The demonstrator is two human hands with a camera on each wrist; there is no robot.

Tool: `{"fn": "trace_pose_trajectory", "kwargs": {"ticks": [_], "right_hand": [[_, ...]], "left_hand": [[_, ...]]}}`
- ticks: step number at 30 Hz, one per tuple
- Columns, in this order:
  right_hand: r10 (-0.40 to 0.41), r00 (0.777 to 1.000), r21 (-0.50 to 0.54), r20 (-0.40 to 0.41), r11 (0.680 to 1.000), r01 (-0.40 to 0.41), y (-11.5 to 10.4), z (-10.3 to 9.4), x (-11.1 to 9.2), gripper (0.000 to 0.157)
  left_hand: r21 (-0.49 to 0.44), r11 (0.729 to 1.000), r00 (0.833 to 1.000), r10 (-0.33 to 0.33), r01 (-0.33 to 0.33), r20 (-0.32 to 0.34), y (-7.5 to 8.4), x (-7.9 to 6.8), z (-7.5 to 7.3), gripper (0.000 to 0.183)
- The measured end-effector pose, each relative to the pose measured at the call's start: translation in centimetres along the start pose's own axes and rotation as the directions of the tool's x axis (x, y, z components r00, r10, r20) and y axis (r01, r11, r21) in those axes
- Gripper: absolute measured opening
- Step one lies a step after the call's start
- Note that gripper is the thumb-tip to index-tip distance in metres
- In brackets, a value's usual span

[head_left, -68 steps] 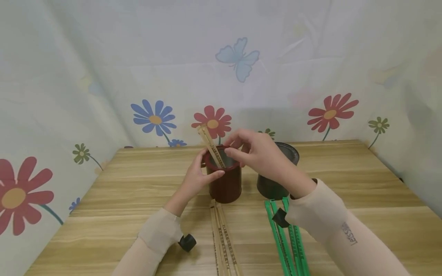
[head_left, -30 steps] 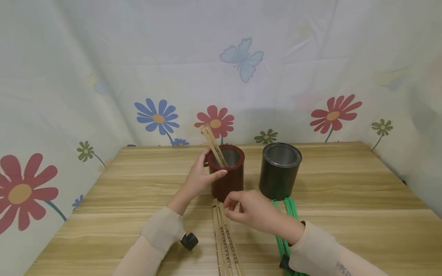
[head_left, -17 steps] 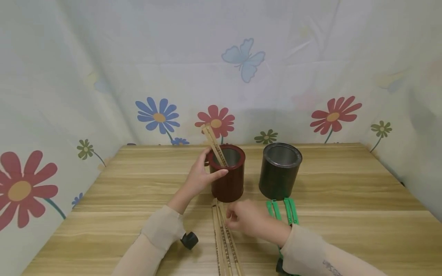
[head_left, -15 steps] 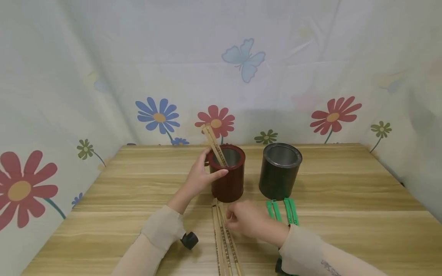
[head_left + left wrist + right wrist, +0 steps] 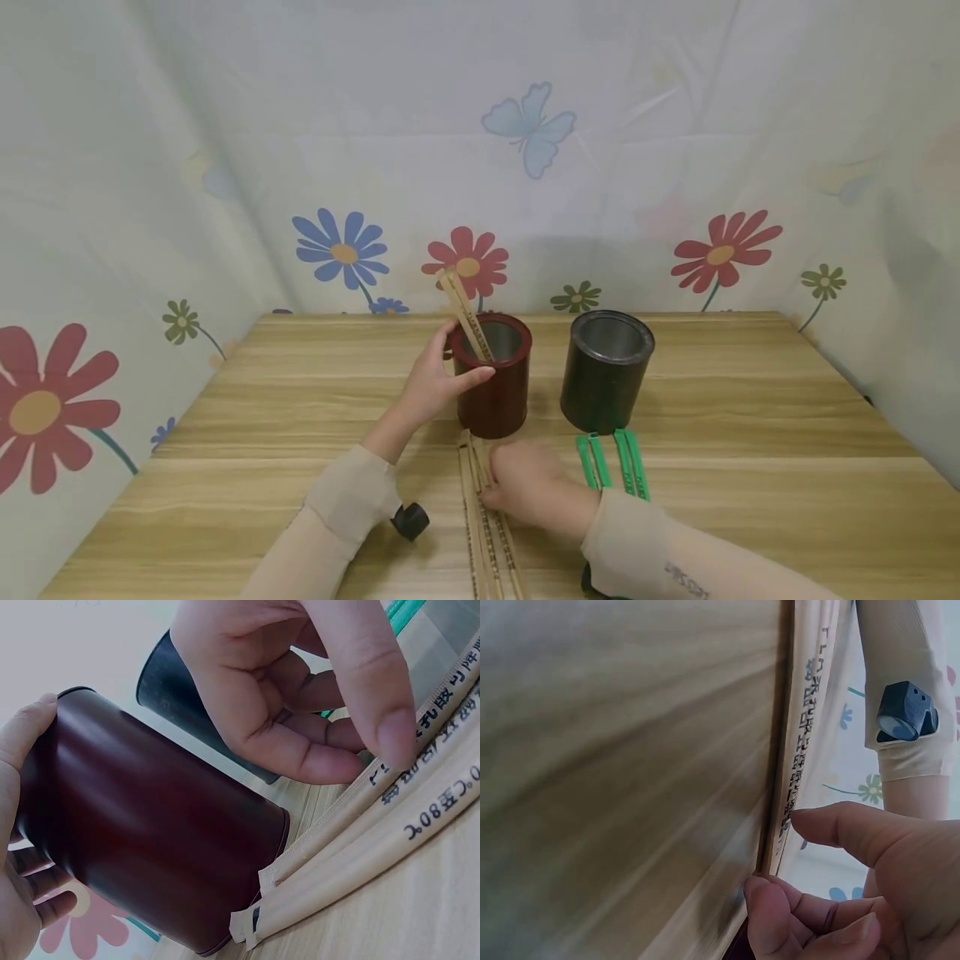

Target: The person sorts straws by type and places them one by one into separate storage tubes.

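Observation:
My left hand holds a dark red can, thumb across its front near the rim and fingers at its far left side. Several tan paper-wrapped straws lean inside the can and stick out above its rim. More tan paper-wrapped straws lie on the table in front of it, printed with black lettering. Curled over these is my right hand. Its thumb and forefinger pinch at either side of one straw, which still lies along the table. In the left wrist view both fingertips overlap that straw's edges.
A black can, open at the top, stands right of the red one. Several green wrapped straws lie in front of it, partly under my right forearm. The wooden table ends at a flowered cloth backdrop.
My right hand has come away from the red can's rim, down toward me onto the tan straws, and shifted slightly left in the last half second. My left hand keeps its hold.

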State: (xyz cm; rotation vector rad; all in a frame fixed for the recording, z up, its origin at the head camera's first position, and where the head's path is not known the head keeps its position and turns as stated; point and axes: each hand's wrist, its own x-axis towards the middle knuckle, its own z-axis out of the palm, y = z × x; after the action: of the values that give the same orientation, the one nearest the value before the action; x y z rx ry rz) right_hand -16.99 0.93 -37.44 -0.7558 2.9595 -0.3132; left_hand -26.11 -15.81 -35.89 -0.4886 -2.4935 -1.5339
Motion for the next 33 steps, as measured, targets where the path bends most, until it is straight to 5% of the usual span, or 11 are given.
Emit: {"fn": "trace_pose_trajectory", "kwargs": {"ticks": [13,33], "right_hand": [[-0.028,0.999,-0.127,-0.019,0.992,0.025,-0.1,0.4,0.4,0.034],[0.003,0.997,0.144,0.073,0.989,-0.013,0.7,-0.3,0.5,0.03]], "left_hand": [[-0.015,1.0,1.0,0.009,-0.009,0.006,0.0,0.1,-0.1,0.085],[-0.007,1.0,1.0,0.003,-0.003,0.009,0.1,0.0,0.0,0.086]]}}
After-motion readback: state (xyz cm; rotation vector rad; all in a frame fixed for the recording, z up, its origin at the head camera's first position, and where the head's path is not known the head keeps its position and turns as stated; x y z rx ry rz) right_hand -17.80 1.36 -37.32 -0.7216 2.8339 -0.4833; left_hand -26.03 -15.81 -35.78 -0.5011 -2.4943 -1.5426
